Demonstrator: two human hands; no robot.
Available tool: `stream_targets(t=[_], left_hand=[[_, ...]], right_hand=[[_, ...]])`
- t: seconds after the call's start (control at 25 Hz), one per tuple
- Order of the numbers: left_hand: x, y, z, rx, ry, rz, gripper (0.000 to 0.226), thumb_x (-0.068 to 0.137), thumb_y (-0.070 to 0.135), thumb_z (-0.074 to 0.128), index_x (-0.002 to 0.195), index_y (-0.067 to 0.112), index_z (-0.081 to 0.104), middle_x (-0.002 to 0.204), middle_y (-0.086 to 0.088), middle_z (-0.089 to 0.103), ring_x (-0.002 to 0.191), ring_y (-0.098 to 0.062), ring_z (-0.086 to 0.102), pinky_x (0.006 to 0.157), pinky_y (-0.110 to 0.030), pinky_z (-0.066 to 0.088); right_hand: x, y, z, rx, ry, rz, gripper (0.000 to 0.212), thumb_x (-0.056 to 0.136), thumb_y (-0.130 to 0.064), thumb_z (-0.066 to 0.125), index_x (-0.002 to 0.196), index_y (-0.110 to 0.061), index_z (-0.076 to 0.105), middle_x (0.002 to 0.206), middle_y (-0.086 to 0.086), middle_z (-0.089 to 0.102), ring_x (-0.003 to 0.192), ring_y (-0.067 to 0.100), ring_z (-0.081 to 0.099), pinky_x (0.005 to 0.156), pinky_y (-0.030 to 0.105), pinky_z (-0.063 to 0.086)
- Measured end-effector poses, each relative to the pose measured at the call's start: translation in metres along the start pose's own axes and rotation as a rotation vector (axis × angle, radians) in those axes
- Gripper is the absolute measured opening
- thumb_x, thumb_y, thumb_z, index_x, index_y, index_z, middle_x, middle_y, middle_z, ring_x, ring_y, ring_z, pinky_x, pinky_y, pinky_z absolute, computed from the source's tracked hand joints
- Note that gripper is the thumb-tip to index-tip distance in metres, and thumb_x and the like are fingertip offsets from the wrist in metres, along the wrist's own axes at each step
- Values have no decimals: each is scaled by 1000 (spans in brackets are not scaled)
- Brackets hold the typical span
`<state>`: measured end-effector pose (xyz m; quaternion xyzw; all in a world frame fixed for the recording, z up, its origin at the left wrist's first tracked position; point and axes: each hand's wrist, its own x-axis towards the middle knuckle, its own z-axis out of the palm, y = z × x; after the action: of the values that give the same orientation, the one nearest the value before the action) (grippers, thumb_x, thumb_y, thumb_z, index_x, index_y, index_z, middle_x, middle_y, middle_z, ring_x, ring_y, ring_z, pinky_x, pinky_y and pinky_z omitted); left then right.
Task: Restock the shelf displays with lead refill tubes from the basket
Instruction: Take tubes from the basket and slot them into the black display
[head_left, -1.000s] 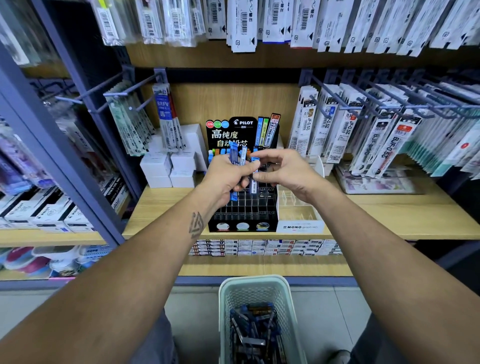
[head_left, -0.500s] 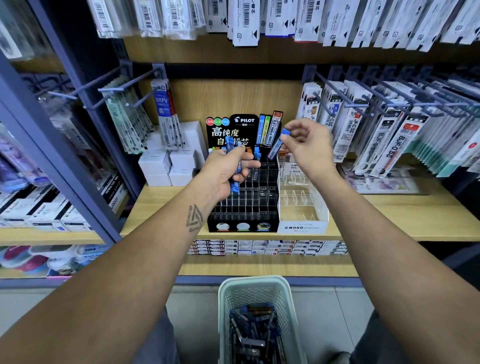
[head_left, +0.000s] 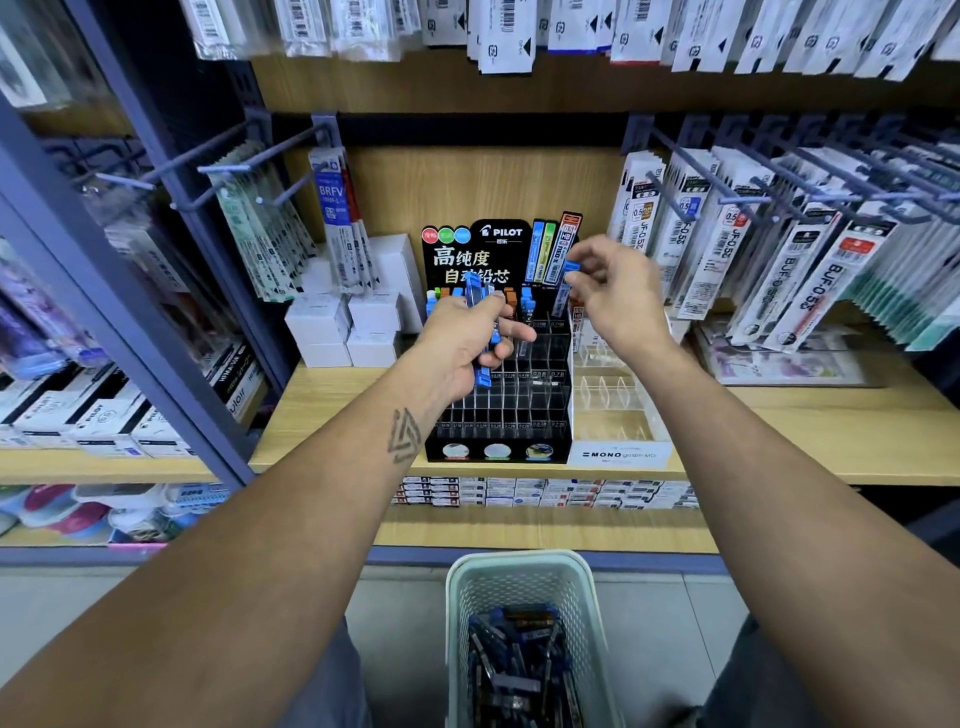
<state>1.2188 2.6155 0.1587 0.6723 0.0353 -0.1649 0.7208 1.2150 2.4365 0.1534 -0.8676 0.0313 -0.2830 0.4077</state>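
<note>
Restocking is in progress and, by the look of the stock, well short of finished.

The landmark is the black tiered Pilot display rack with clear plastic slots, standing on the pale wooden shelf board. Only its rearmost rows, just below the header card, hold any blue-capped and orange-capped lead refill tubes. The middle and front rows appear empty. To the right of the rack, touching it, the clear acrylic Mono display stand with a white label front also shows empty compartments.

The left hand hovers over the rack's upper left rows, fingers curled round a small bunch of blue-capped clear tubes; the count in the bunch cannot be read. The right hand is above the rack's upper right corner, thumb and forefinger pinching a single blue-capped tube by its top end, the lower end pointing down toward the rear right slots. Judged from this, the step in hand is seating that one tube.

Below and in front of the rack, on the floor, the pale green perforated plastic basket holds a loose heap of dark and blue tubes.

Assessment: a few slots filled, most open, supply ample. Remaining work covers the bunch in hand, the basket load, and possibly the clear stand.
</note>
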Motion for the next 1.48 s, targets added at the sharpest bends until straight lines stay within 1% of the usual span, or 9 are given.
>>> stream_targets(t=[0.16,0.28,0.44,0.56,0.84,1.12,1.24,1.36,1.48], left_hand=[[-2,0,4,7,8,2,9,105,11,42,97,10,38,72,-17,73,39,-14,37,34,-21,21],[0,-2,1,15,7,6,4,103,11,46,100,10,43,74,-19,72,39,-15,38,34,-21,22],[1,-3,-5,27,21,-2,5,103,16,52,107,14,49,72,-18,72,39,-16,42,34,-18,24],[1,-3,-6,30,27,3,6,104,17,52,107,14,50,69,-15,71,36,-14,40,34,-17,24],[2,-4,-5,19,15,13,8,103,18,55,107,14,50,69,-15,71,34,-12,35,35,-16,22],[1,-3,-7,13,0,20,10,103,18,56,109,13,50,69,-14,71,34,-11,35,35,-16,22],[0,-3,-6,12,-2,20,9,103,18,56,108,13,50,69,-14,71,33,-11,34,34,-16,22],[1,-3,-6,9,-3,21,9,103,18,56,107,14,50,70,-14,71,33,-11,35,34,-16,23],[2,-4,-6,15,-9,21,12,102,19,58,110,13,51,71,-15,72,34,-11,35,34,-16,23]], right_hand=[[-1,0,3,84,-15,0,20,92,-3,68,105,-17,69,93,1,67,80,7,65,76,23,57],[-1,-5,8,138,-13,-37,20,92,0,67,104,-17,68,91,0,66,75,-3,62,73,16,54],[-2,-4,15,27,-38,-75,20,91,-3,69,102,-19,70,85,-4,67,77,13,66,78,31,59],[2,-5,15,14,-29,-59,18,91,-3,68,102,-17,71,82,-3,67,74,16,68,79,39,59],[10,-7,16,-28,-64,-17,20,91,-8,71,101,-25,70,86,-1,67,78,20,69,81,44,60],[10,-7,14,-48,-89,17,23,90,-7,72,95,-29,69,89,0,67,81,20,71,79,39,61],[7,-3,17,-103,-157,37,25,87,-8,75,92,-32,69,86,-3,67,82,21,70,80,41,60],[3,1,22,-170,-216,61,21,87,-11,77,95,-29,72,89,-2,67,86,21,66,84,43,58],[1,2,23,-182,-200,57,18,87,-11,76,98,-25,72,90,-2,66,88,21,65,86,40,57]])
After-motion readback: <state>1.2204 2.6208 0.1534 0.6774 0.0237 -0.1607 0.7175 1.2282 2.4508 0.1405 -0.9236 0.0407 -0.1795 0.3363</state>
